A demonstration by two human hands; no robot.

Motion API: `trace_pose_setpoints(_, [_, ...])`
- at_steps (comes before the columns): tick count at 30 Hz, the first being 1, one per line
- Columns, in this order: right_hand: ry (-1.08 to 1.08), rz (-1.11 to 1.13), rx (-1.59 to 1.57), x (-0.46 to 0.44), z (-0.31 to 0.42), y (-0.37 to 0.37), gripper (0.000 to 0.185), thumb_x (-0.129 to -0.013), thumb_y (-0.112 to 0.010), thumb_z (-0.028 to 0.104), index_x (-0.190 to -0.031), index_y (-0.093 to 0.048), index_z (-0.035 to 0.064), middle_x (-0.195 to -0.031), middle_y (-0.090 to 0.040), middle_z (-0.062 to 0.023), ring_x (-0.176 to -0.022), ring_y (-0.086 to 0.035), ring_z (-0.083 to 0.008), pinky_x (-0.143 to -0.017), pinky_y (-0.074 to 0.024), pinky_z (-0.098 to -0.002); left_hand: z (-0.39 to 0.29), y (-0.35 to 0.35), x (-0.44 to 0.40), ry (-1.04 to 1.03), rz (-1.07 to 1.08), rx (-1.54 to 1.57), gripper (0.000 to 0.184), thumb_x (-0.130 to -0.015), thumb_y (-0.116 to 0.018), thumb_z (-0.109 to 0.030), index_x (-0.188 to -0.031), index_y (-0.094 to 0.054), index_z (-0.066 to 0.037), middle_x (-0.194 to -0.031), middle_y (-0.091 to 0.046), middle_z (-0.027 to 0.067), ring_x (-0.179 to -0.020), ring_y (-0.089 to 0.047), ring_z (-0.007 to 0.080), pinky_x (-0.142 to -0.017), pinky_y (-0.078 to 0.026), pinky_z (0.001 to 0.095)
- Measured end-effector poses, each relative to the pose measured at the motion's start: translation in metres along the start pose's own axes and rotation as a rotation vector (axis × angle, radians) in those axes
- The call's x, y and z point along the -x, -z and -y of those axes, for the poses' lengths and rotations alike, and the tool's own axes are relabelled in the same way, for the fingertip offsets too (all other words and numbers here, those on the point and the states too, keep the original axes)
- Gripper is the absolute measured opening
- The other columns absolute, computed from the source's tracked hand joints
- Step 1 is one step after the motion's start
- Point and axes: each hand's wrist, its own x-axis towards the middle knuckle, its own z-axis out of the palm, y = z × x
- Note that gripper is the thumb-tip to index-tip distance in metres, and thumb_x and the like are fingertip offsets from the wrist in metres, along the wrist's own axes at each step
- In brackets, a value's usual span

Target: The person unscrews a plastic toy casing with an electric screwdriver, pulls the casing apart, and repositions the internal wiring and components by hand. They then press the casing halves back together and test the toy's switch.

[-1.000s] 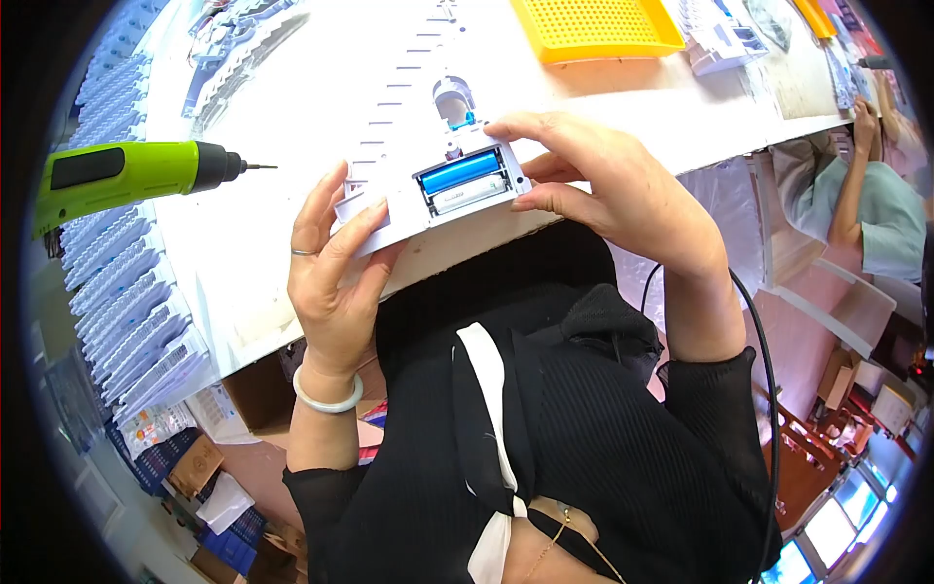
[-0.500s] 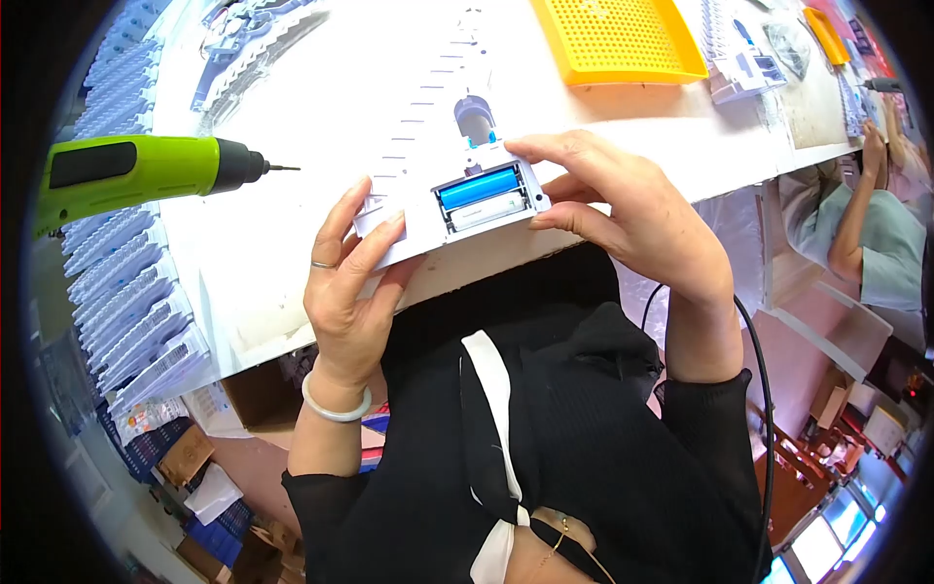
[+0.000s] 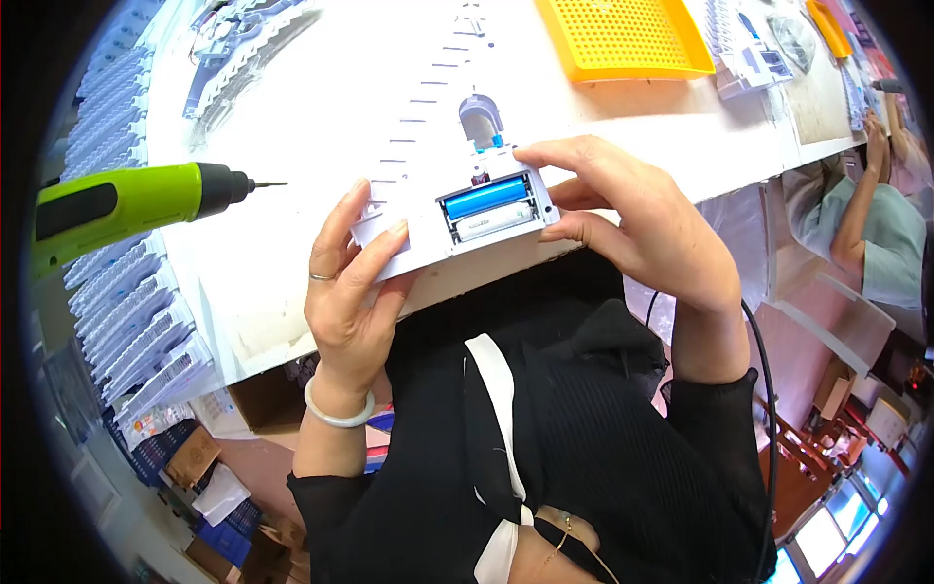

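Note:
Between my hands is a white plastic housing (image 3: 425, 251) with a slotted strip running away from me over the table. Its open battery compartment faces up and holds a blue battery (image 3: 485, 198) and a white battery (image 3: 493, 221) side by side. My left hand (image 3: 350, 277) grips the housing's left end, thumb and fingers on its edges. At the right end, my right hand (image 3: 632, 209) pinches the housing beside the compartment. A grey arch-shaped part (image 3: 479, 115) with blue bits at its base stands just beyond the compartment.
A green electric screwdriver (image 3: 136, 206) points in from the left, its bit short of the housing. Stacked white slotted parts (image 3: 136, 331) line the left table edge. A yellow perforated basket (image 3: 623, 44) sits at the back. To the right, another person's arm (image 3: 856, 214) is at the table.
The view has shifted slightly, and the screwdriver appears lower and farther left. Both hands keep their hold on the housing, which shows a little lower and to the right.

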Motion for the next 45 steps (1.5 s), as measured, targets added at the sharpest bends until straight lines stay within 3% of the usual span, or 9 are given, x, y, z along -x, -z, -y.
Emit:
trace_pose_setpoints(4, [-0.027,-0.009,0.018,0.004,0.005,-0.001,0.047,-0.090,-0.071,0.004,-0.135,-0.056,0.0054,-0.122,-0.064,-0.0161,-0.096,-0.073,-0.0293,-0.083,-0.0588,-0.0363,-0.003,-0.002,0.000,-0.007,-0.015,0.023,0.050,-0.072,-0.076,0.014,-0.118,-0.073,-0.005,-0.147,-0.050,0.0230,-0.138,-0.052,0.0372,-0.111,-0.050,0.0425])
trace_pose_setpoints(7, [0.029,-0.016,0.019,0.001,0.002,-0.006,0.050,-0.091,-0.071,0.005,-0.138,-0.055,0.0056,-0.123,-0.064,-0.0164,-0.095,-0.072,-0.0305,-0.082,-0.0586,-0.0368,-0.001,0.000,0.003,0.006,0.002,0.029,0.050,-0.072,-0.071,0.014,-0.118,-0.070,-0.004,-0.149,-0.050,0.0241,-0.140,-0.049,0.0388,-0.117,-0.040,0.0481])
trace_pose_setpoints(10, [0.020,-0.028,0.049,0.004,0.005,-0.004,0.049,-0.090,-0.070,0.005,-0.137,-0.055,0.0048,-0.122,-0.063,-0.0173,-0.093,-0.071,-0.0335,-0.080,-0.0584,-0.0385,-0.003,-0.003,0.002,0.063,0.017,0.041,0.049,-0.073,-0.071,0.015,-0.117,-0.070,-0.005,-0.150,-0.049,0.0235,-0.141,-0.048,0.0375,-0.116,-0.040,0.0485])
trace_pose_setpoints(17, [-0.107,0.043,0.042,0.001,0.015,0.001,0.055,-0.086,-0.069,-0.007,-0.139,-0.056,0.0035,-0.128,-0.063,-0.0173,-0.104,-0.073,-0.0284,-0.088,-0.0603,-0.0364,-0.001,0.005,-0.002,0.033,0.060,0.050,0.052,-0.071,-0.072,0.017,-0.119,-0.071,-0.004,-0.151,-0.044,0.0246,-0.139,-0.050,0.0384,-0.111,-0.048,0.0461])
trace_pose_setpoints(20, [-0.093,0.023,0.036,0.003,0.012,-0.001,0.055,-0.086,-0.071,-0.005,-0.138,-0.057,0.0038,-0.128,-0.063,-0.0170,-0.103,-0.073,-0.0282,-0.088,-0.0600,-0.0364,-0.001,0.005,0.000,0.032,0.059,0.041,0.050,-0.073,-0.077,0.010,-0.120,-0.069,-0.006,-0.149,-0.049,0.0239,-0.140,-0.049,0.0386,-0.116,-0.041,0.0482])
trace_pose_setpoints(25, [0.004,0.010,0.197,-0.003,0.016,0.004,0.055,-0.086,-0.076,0.008,-0.137,-0.056,0.0050,-0.128,-0.062,-0.0171,-0.099,-0.071,-0.0344,-0.083,-0.0586,-0.0386,0.000,0.003,-0.006,0.034,0.063,0.043,0.051,-0.070,-0.074,0.015,-0.118,-0.070,-0.001,-0.147,-0.049,0.0248,-0.137,-0.052,0.0392,-0.111,-0.048,0.0463])
trace_pose_setpoints(29, [-0.002,-0.006,0.279,-0.012,0.029,0.004,0.060,-0.080,-0.083,0.016,-0.136,-0.061,0.0100,-0.128,-0.062,-0.0136,-0.111,-0.067,-0.0361,-0.090,-0.0577,-0.0409,0.001,0.008,-0.006,0.063,0.096,0.076,0.054,-0.071,-0.071,0.014,-0.121,-0.068,-0.006,-0.148,-0.050,0.0243,-0.140,-0.049,0.0392,-0.117,-0.040,0.0490])
trace_pose_setpoints(41, [-0.060,0.018,0.337,-0.015,0.031,-0.003,0.060,-0.076,-0.084,0.011,-0.132,-0.063,0.0064,-0.101,-0.061,-0.0124,-0.089,-0.068,-0.0295,-0.077,-0.0578,-0.0385,0.000,0.008,-0.010,0.048,0.098,0.069,0.054,-0.067,-0.077,0.010,-0.118,-0.071,-0.005,-0.147,-0.051,0.0222,-0.137,-0.053,0.0379,-0.109,-0.050,0.0447])
trace_pose_setpoints(45, [0.022,0.030,0.326,-0.013,0.024,-0.005,0.053,-0.081,-0.080,0.009,-0.129,-0.057,0.0010,-0.100,-0.055,-0.0141,-0.084,-0.066,-0.0321,-0.071,-0.0553,-0.0402,0.001,0.009,-0.010,0.040,0.097,0.082,0.055,-0.067,-0.076,0.013,-0.119,-0.072,-0.005,-0.147,-0.050,0.0213,-0.136,-0.054,0.0370,-0.108,-0.052,0.0440])
